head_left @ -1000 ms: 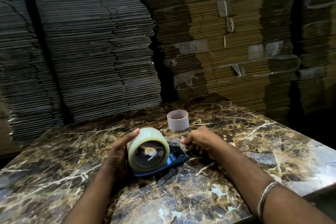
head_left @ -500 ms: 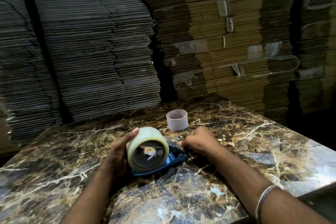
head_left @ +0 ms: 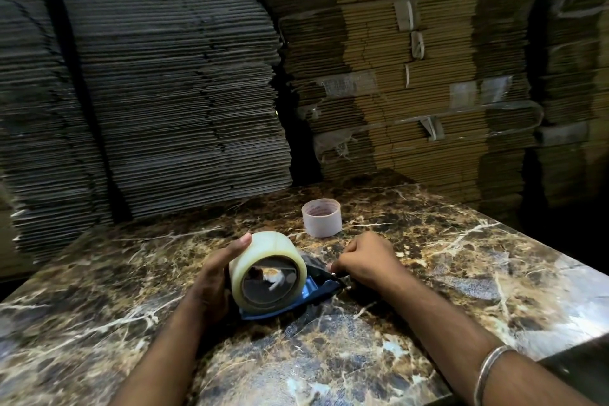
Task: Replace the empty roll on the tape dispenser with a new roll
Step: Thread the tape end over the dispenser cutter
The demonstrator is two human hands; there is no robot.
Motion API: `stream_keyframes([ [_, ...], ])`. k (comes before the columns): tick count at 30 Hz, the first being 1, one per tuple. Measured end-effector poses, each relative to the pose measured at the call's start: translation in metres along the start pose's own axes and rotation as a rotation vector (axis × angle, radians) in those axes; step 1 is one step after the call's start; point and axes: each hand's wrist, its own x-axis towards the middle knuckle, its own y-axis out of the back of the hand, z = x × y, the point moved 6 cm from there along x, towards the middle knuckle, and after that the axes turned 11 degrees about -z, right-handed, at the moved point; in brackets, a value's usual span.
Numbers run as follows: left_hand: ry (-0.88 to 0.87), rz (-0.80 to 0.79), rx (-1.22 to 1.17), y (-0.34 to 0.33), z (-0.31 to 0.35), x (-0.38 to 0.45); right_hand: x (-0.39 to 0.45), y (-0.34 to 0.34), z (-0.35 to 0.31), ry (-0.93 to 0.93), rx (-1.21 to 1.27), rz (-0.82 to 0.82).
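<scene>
New roll (head_left: 267,269) on blue dispenser (head_left: 316,290) is gripped by left hand (head_left: 211,277); right hand (head_left: 365,262) is pinched closed at dispenser front, contents unclear. Empty core (head_left: 322,217) sits behind on counter (head_left: 461,257).

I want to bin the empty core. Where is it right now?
In the head view, the empty core stands on end on the marble table, beyond the right hand and right of the new roll, touching neither.

Your new roll (head_left: 267,270), full, translucent cream tape, sits on edge on the blue dispenser (head_left: 309,295), near centre of the tabletop. Your empty roll (head_left: 321,217), a pale bare core, stands upright farther back, slightly right, well apart.
</scene>
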Motion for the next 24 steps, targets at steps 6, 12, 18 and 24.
stream_keyframes([
  [6,-0.018,0.009,0.007,0.000,0.001,-0.001,-0.002,0.001,0.000,0.017,-0.009,0.083],
  [12,-0.043,0.009,-0.010,0.000,0.001,0.001,-0.006,0.000,-0.005,0.085,-0.084,0.067],
  [18,-0.050,0.005,0.010,0.002,0.001,0.002,-0.015,-0.001,-0.007,0.172,-0.134,0.047],
  [24,-0.065,-0.003,-0.024,0.004,-0.001,0.003,-0.023,0.002,-0.005,0.221,-0.076,0.054],
])
